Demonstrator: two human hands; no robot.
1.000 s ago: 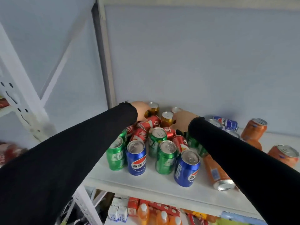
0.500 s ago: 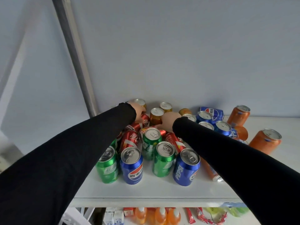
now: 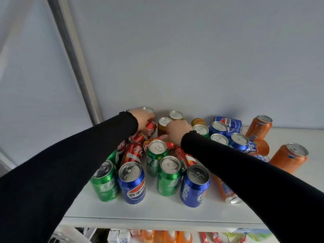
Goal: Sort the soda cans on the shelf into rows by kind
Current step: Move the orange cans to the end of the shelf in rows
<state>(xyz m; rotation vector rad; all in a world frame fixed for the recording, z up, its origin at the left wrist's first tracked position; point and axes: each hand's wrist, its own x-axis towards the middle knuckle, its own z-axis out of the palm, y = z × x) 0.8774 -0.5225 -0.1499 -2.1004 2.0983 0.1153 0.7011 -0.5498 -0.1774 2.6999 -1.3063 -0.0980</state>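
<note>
Head view: mixed soda cans (image 3: 169, 175) crowd the white shelf (image 3: 157, 210). Left hand (image 3: 143, 120) grips a red cola can (image 3: 151, 127) at 12 o'clock; right hand (image 3: 177, 131) reaches among red cans, its grip hidden. Sleeves cover several cans. Bare shelf lies at 6 o'clock.
</note>
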